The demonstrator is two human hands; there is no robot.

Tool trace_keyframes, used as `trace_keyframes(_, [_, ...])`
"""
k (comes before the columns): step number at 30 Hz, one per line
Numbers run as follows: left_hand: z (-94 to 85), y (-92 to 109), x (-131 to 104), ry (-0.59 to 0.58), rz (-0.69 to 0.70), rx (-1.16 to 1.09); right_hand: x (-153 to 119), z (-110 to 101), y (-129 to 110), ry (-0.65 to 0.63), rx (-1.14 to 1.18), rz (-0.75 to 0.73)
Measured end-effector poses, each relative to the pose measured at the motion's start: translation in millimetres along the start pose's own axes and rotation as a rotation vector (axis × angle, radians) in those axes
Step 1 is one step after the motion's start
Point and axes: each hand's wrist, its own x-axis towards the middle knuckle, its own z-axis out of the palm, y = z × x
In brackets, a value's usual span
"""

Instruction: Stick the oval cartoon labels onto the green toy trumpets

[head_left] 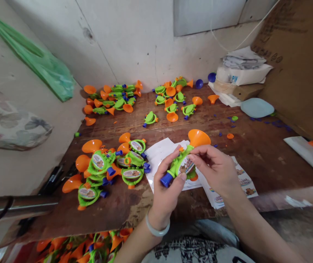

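A toy trumpet with a green body, orange bell and blue mouthpiece lies tilted in my left hand, its fingers and thumb closed around the body. On its side is an oval sticker with a brown cartoon animal. My right hand pinches the upper right edge of that sticker, against the green body below the bell. Under both hands are white sheets and a sheet of printed stickers. To the left, several trumpets with stickers sit in a heap.
More trumpets without visible stickers lie along the back wall, with another group beside them. At the right are a pale blue lid, stacked papers and a large cardboard box. Trumpets fill the space below the table edge.
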Motion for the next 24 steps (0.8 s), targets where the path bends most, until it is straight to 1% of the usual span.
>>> trace_keyframes(3, [-2.2,-2,0,0.006,-0.003,0.012,-1,-2,0,-0.011,-0.148,-0.085])
trace_keyframes(4, [-3.4,-2,0,0.017,-0.006,0.015,-1,-3,0,0.015,-0.237,-0.126])
trace_keyframes(7, [-6.8,-4,2,0.049,-0.035,0.005,0,-3,1,0.147,-0.475,-0.247])
trace_keyframes(8, [-7.2,-5,2,0.049,-0.047,0.001,1,-2,3,0.158,-0.507,-0.270])
trace_keyframes(9, [-7.0,-5,3,0.043,-0.051,0.001,2,1,6,0.139,-0.516,-0.286])
trace_keyframes(11, [-6.1,-6,4,0.057,-0.034,0.010,4,7,15,0.072,-0.510,-0.306])
trace_keyframes(13, [-8.8,-4,6,0.123,0.008,0.018,8,14,26,0.072,-0.526,-0.306])
trace_keyframes(14, [-13.7,-1,8,0.168,0.029,0.023,11,16,30,0.095,-0.539,-0.300])
trace_keyframes(15, [-22.1,4,11,0.226,0.046,0.028,15,19,34,0.105,-0.542,-0.289])
trace_keyframes(16, [-34.8,12,14,0.301,0.067,0.032,19,22,37,0.076,-0.534,-0.272])
trace_keyframes(17, [-51.8,22,17,0.385,0.092,0.036,24,26,38,0.004,-0.512,-0.258])
trace_keyframes(18, [-73.0,35,20,0.482,0.118,0.037,29,31,37,-0.112,-0.473,-0.249])
trace_keyframes(19, [-97.8,49,22,0.597,0.164,0.034,35,38,34,-0.255,-0.422,-0.243])
trace_keyframes(21, [-154.0,81,25,0.727,0.247,0.044,49,61,26,-0.541,-0.341,-0.218])
trace_keyframes(22, [-182.8,95,25,0.791,0.278,0.052,56,76,22,-0.652,-0.334,-0.190])
trace_keyframes(24, [-235.1,114,25,0.885,0.299,0.070,73,113,17,-0.795,-0.392,-0.111])
